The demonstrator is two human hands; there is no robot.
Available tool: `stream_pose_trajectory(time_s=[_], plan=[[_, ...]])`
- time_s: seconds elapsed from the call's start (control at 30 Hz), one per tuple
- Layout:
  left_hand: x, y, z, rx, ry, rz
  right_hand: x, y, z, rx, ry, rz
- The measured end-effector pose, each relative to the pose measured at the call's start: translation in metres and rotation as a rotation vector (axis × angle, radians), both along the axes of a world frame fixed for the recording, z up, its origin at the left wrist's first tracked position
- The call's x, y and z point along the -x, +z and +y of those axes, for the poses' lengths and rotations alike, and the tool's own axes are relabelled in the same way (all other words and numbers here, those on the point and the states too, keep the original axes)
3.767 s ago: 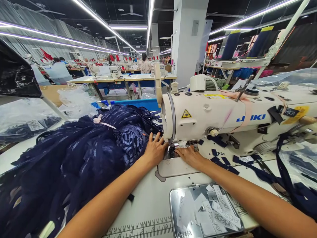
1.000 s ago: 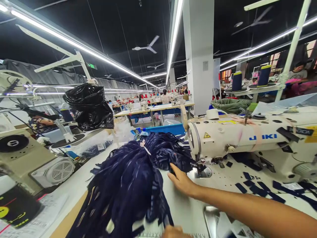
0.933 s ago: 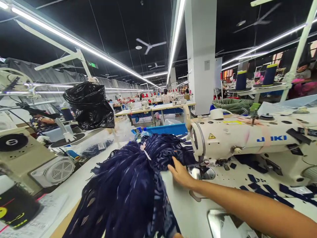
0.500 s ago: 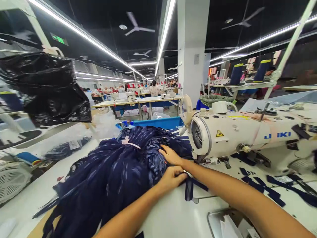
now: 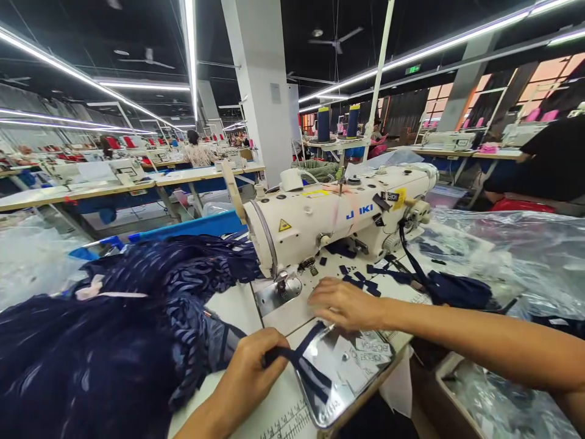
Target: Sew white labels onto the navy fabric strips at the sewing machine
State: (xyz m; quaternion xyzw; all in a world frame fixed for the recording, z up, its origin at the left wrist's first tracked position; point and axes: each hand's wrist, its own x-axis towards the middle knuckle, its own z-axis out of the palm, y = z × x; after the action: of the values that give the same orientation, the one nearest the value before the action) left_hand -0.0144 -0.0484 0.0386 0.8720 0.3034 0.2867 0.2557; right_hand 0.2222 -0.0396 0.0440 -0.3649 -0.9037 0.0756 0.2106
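Observation:
My left hand [image 5: 249, 372] is closed around a narrow navy fabric strap [image 5: 299, 360] that trails from the big pile of navy patterned fabric [image 5: 114, 329] on my left. The strap crosses a shiny metal tray [image 5: 320, 399] holding several white printed labels [image 5: 365, 350]. My right hand [image 5: 345, 302] hovers palm-down over the far end of that tray, fingers curled; what they hold, if anything, is hidden. Just behind both hands stands the cream Juki sewing machine [image 5: 338, 213], its needle and presser foot [image 5: 283, 283] over the steel plate.
Small navy fabric cut-offs [image 5: 361, 280] lie under the machine arm. A dark strap bundle [image 5: 452, 289] and clear plastic sheeting [image 5: 503, 256] lie at the right. A blue bin [image 5: 192, 225] sits behind the pile. Other sewing tables and workers fill the hall behind.
My view swung right. Both hands left the fabric pile; the left pulled a navy strap toward me over the tray, and the right moved from the pile to above the labels.

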Motion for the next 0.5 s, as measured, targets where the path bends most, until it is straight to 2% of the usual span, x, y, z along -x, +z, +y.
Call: stream_pose_trajectory(time_s=[0.13, 0.27, 0.4, 0.5], plan=[[-0.018, 0.008, -0.012, -0.167, -0.013, 0.001, -0.040, -0.005, 0.043, -0.124, -0.201, -0.182], [-0.030, 0.012, -0.014, -0.278, 0.067, -0.023, -0.048, -0.014, 0.081, -0.167, -0.346, -0.374], [-0.038, 0.009, -0.006, -0.345, 0.190, 0.015, -0.036, -0.027, 0.092, -0.201, -0.347, -0.465], [-0.043, -0.002, 0.015, -0.501, 0.250, 0.138, -0.026, -0.036, 0.091, -0.246, -0.274, -0.436]])
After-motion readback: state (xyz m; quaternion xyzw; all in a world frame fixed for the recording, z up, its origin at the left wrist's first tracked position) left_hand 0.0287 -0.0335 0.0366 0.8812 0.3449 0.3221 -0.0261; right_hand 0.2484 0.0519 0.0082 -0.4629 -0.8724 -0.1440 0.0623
